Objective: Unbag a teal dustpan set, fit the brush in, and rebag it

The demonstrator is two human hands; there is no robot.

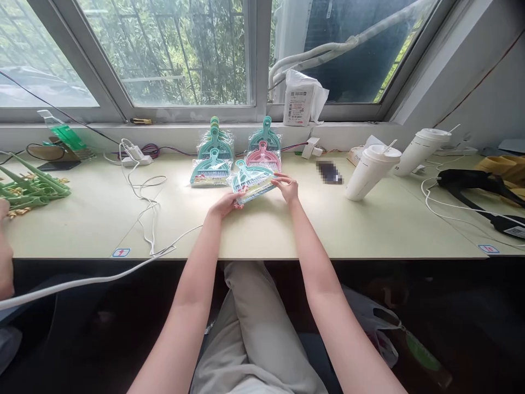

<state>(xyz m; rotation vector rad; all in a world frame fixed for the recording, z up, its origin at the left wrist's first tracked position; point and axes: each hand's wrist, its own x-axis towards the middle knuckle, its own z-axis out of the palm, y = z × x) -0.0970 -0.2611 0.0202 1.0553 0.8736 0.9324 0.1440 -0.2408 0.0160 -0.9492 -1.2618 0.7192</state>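
Just on the near side of the pink dustpan set (263, 157), in the head view, a wrapped teal dustpan set (249, 175) slants, held at both ends. Fingers of the left hand (225, 204) pinch its lower left corner; those of the right hand (287, 189) grip its right edge. Light, even pressure seems best, sparing the film and the teal stack (210, 169) left of the pink set.
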